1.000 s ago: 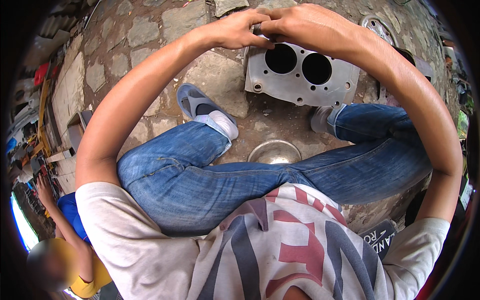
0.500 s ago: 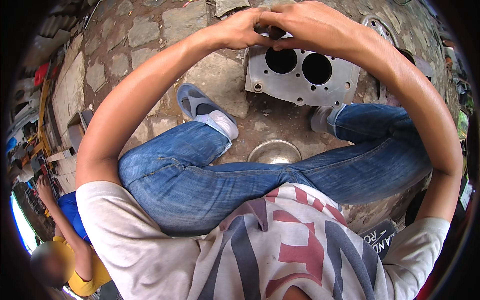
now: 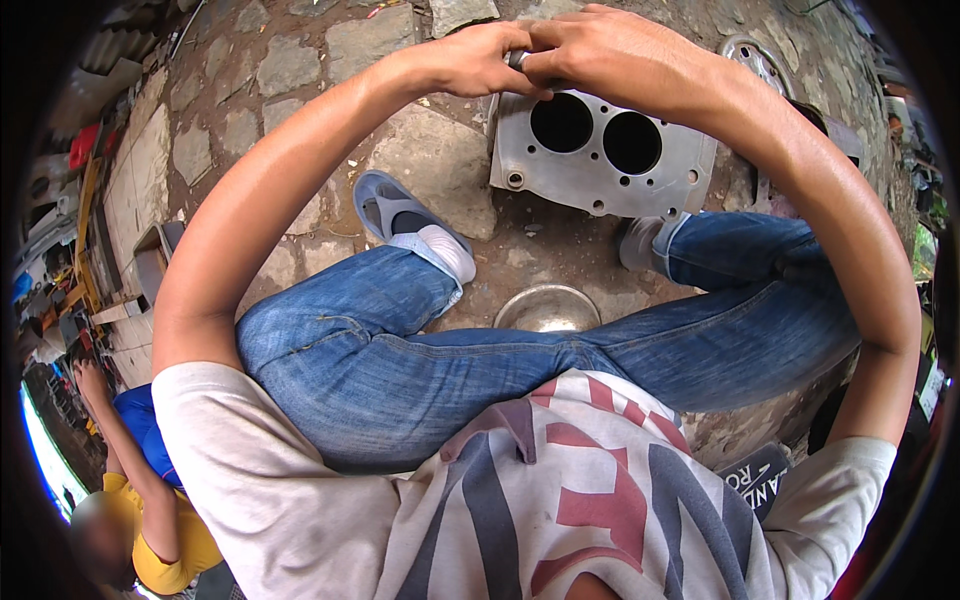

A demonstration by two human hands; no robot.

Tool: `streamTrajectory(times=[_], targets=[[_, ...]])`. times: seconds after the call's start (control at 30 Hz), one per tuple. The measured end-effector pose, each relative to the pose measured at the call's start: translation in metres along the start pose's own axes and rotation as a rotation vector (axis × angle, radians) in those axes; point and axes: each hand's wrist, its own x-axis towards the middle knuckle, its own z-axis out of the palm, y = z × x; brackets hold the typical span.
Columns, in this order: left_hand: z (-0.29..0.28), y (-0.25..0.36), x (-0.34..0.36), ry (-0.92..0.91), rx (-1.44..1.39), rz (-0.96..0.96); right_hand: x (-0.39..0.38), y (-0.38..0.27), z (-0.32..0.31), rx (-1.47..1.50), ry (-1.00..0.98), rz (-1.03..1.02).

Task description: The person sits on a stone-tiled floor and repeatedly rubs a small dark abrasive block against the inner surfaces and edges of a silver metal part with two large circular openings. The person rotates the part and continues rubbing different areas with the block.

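My left hand (image 3: 486,60) and my right hand (image 3: 592,48) meet above the far left corner of a grey metal engine block (image 3: 555,183). Fingers of both are curled together around something mostly hidden; only a small bit of grey, metal-looking surface shows between them. The block's flat face has two large round dark bores and several small bolt holes. It rests on the ground past my feet, and my hands cover part of its far edge.
A shiny metal bowl (image 3: 548,306) lies between my legs. My left foot wears a grey sandal (image 3: 412,207). Another metal part (image 3: 757,58) lies right of the block. Uneven paving stones (image 3: 420,160) cover the ground. At left sits another person in a yellow shirt (image 3: 168,540).
Both hands have shifted slightly at the same corner, and the dark gap between them has closed up. The block stays in place.
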Motion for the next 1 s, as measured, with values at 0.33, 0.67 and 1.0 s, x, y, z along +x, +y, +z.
streamTrajectory(times=[0.33, 0.67, 1.0], targets=[[-0.001, -0.001, 0.003, -0.066, -0.001, -0.013, -0.003, -0.002, -0.002, -0.019, -0.110, 0.128], [0.000, 0.009, 0.003, -0.038, -0.041, -0.055, -0.005, -0.001, -0.001, -0.123, -0.069, 0.040], [-0.003, 0.009, 0.000, -0.064, 0.009, -0.024, -0.001, 0.000, 0.000, -0.086, -0.042, 0.009]])
